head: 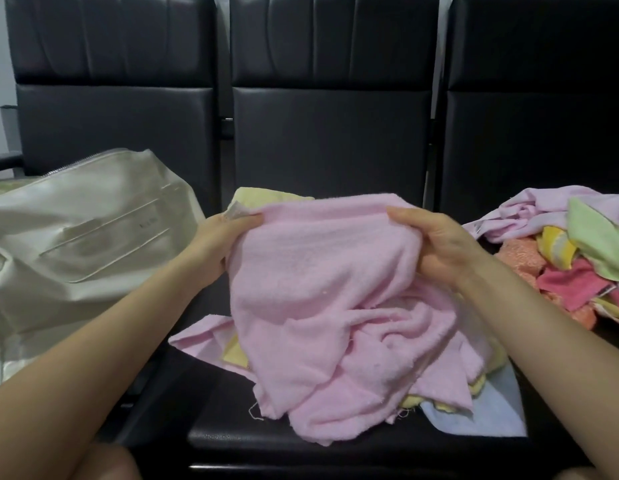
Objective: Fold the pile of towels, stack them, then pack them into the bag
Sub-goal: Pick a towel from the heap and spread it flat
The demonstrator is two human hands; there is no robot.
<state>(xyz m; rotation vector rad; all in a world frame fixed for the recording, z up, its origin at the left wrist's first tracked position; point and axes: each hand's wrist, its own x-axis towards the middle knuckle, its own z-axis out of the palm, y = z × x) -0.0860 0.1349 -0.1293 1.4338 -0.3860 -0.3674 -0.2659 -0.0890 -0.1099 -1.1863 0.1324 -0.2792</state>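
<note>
The pink towel (322, 292) is hanging over the middle seat (329, 147) while you are gripping its top edge with your left hand (225, 237) and right hand (436, 244), fingers clenched on it, leaving the pile (578, 251) unfolded and the bag (83, 216) seemingly unpacked.

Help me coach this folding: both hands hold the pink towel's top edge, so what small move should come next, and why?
Probably lift and spread the pink towel flat. The left hand and right hand pinch its upper edge, but its lower part lies crumpled on the seat, too bunched for a clean fold.
</note>
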